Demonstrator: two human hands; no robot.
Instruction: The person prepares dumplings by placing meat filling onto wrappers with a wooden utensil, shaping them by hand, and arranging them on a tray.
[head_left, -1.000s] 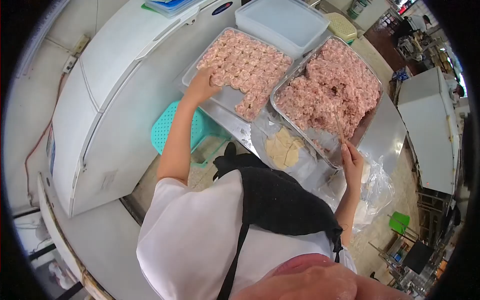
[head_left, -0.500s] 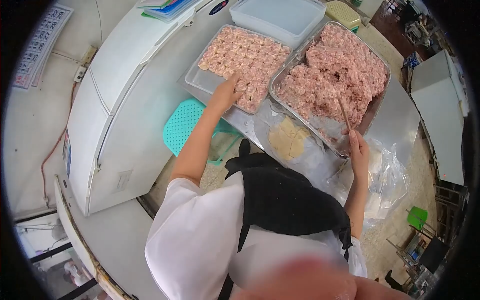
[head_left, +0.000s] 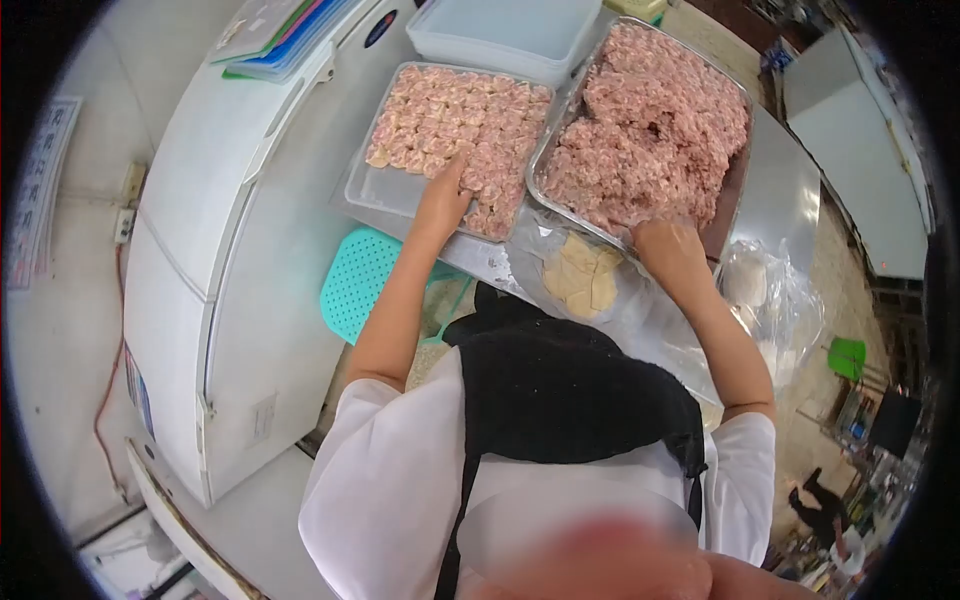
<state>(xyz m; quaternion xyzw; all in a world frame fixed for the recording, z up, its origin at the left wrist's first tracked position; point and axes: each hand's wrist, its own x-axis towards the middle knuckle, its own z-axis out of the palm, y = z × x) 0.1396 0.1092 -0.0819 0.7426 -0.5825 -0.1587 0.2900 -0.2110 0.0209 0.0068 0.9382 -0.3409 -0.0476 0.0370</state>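
My left hand [head_left: 443, 203] reaches over a shallow plastic tray [head_left: 385, 188], its thumb and forefinger apart at the near rows of small open-topped dumplings [head_left: 455, 115]. Whether a dumpling sits between those fingers is hard to see. My right hand [head_left: 672, 250] is curled at the near side of a deep metal tray [head_left: 742, 205] heaped with pink minced meat [head_left: 655, 120]. The thin stick it held a moment earlier is hidden behind the fist. Between the two trays, nearer my body, pale yellow dumpling wrappers [head_left: 582, 277] lie on clear plastic.
Stacked translucent containers [head_left: 505, 35] stand behind the trays. A clear plastic bag [head_left: 770, 300] with pale contents lies to the right. A turquoise stool [head_left: 365, 285] stands below the table's left edge, beside a white freezer [head_left: 270, 260].
My right hand has turned over and moved left along the metal tray's near edge, and the stick has gone out of sight. My left hand stays at the dumplings. The view has shifted.
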